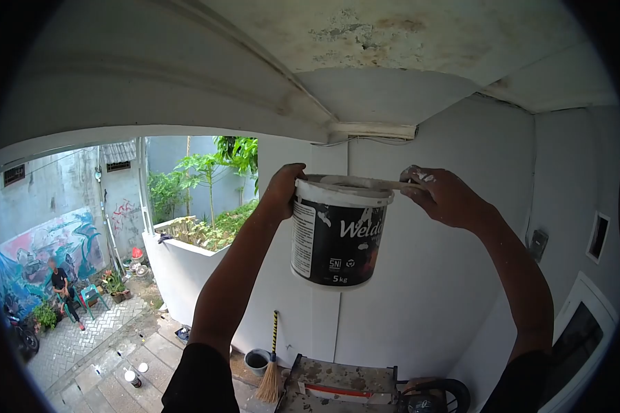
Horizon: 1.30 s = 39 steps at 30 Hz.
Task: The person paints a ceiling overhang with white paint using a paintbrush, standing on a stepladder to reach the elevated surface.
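A black and white 5 kg paint bucket (341, 241) is held up in front of me, roughly upright, with pale smears on its rim and label. My left hand (282, 191) grips it at the left side of the rim, thumb over the edge. On the other side, my right hand (444, 196) is closed on a thin pale handle (401, 185) that reaches over the rim into the bucket. The handle's far end is hidden inside, so its kind cannot be made out. White smears mark the right fingers.
Overhead, the ceiling (365, 41) has peeling, stained patches. Below stand a stained metal-framed table (341, 372), a broom (272, 375) and a grey pail (257, 361). A person (60, 286) sits outside at the left, near a green chair (91, 296). A white-lidded container (132, 378) stands on the paving.
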Motion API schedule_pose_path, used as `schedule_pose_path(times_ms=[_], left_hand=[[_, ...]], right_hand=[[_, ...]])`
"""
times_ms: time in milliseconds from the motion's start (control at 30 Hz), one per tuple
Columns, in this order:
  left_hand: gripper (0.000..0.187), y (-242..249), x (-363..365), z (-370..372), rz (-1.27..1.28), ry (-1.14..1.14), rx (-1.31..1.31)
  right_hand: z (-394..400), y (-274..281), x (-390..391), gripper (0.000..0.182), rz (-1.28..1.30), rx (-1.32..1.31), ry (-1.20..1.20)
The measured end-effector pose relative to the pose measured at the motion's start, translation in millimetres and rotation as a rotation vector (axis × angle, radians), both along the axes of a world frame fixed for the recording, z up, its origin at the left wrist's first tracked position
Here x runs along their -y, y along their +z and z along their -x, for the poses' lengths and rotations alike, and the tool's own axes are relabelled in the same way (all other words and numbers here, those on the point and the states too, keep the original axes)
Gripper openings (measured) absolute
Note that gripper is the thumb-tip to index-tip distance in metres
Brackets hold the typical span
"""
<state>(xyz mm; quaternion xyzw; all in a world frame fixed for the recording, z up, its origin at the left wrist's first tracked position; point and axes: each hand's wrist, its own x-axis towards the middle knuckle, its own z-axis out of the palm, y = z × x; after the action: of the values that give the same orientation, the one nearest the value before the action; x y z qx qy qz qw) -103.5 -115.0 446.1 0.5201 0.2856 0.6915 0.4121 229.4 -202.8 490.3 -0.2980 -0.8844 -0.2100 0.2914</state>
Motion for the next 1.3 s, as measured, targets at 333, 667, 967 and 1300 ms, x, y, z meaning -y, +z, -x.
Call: schedule_pose_path(times_ms=[333,667,967,1300], left_hand=[[0.028,104.6,-30.4,45.9,-0.122,-0.196,0.016],[0.034,149.9,-74.5,69.9,-0.076,-0.057,0.044],[0.029,141.3,-55.3,63.5,-0.016,0.030,0.036],[0.024,135.4,-35.4,58.0,-0.021,0.066,0.079]], right_hand=[[45.9,73.0,-57.4,0.028,-0.236,-0.151,0.101],[78.1,130.2,-88.2,0.034,-0.285,-0.276,0.073],[103.6,140.1,-146.3,0.025,-0.403,-0.292,0.203],[111.6,112.8,-152.0,0.027,-0.436,-0.538,0.318]])
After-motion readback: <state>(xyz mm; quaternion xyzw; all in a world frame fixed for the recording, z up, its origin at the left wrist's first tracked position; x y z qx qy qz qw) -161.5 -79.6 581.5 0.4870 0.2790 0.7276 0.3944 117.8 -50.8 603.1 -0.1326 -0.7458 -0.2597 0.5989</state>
